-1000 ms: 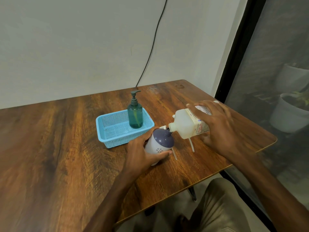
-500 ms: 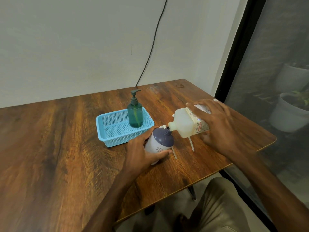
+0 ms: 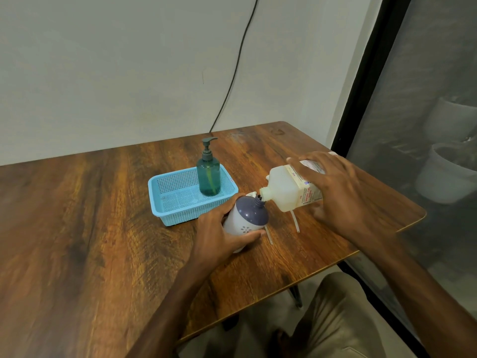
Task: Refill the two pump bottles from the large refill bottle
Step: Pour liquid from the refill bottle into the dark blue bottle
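Two hands are busy on our wooden table. Our left hand is wrapped around the small white bottle with the purple top, fingers closed tight on its side, and the bottle leans a little toward the right. Its pump is off, so the little neck is open. Our right hand holds the big cloudy refill bottle from above, fingers closed over its label. We have it tipped almost flat, and its mouth sits right at the open neck of the small bottle, touching or nearly touching. We cannot tell if any liquid is running. Two thin clear pump tubes lie on the table under and beside the bottles. A small white piece peeks out behind the purple top, but we cannot tell what it is. To the left stands a light blue basket, and the green pump bottle stands straight up in its back right corner with its pump on. A black cord runs down the wall behind the table.
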`<state>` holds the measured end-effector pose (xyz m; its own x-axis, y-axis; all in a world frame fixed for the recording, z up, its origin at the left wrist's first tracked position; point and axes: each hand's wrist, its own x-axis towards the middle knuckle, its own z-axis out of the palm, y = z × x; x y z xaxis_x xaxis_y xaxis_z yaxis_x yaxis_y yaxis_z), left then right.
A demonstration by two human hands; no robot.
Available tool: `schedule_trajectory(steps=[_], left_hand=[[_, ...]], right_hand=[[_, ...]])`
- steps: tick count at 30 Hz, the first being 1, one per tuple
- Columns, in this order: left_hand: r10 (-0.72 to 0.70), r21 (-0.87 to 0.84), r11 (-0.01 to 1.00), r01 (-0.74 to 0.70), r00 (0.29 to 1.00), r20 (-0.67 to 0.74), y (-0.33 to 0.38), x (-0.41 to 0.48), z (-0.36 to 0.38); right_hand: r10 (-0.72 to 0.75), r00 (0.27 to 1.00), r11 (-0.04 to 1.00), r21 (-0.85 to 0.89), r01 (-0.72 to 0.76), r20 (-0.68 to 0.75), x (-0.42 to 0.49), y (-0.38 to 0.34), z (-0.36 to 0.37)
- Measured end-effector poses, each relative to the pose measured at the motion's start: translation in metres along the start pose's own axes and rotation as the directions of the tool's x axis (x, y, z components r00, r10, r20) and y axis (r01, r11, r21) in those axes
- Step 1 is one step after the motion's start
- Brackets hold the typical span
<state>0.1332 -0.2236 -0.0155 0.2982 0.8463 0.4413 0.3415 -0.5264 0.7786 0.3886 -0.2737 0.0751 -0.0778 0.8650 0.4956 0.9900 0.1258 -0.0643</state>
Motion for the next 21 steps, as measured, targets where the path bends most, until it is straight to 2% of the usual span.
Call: schedule_trajectory(steps=[15, 21], left_hand=[[0.005, 0.008, 1.000, -0.005, 1.000, 0.001, 0.0008, -0.0003, -0.0005], [-0.005, 0.014, 1.000, 0.005, 1.000, -0.010, -0.0031, -0.0009, 0.0005]], right_hand=[[0.012, 1.000, 1.000, -0.002, -0.012, -0.007, 0.0013, -0.0025, -0.0009], [-0.028, 0.999, 0.999, 0.018, 0.029, -0.034, 0.0014, -0.0036, -0.0025]])
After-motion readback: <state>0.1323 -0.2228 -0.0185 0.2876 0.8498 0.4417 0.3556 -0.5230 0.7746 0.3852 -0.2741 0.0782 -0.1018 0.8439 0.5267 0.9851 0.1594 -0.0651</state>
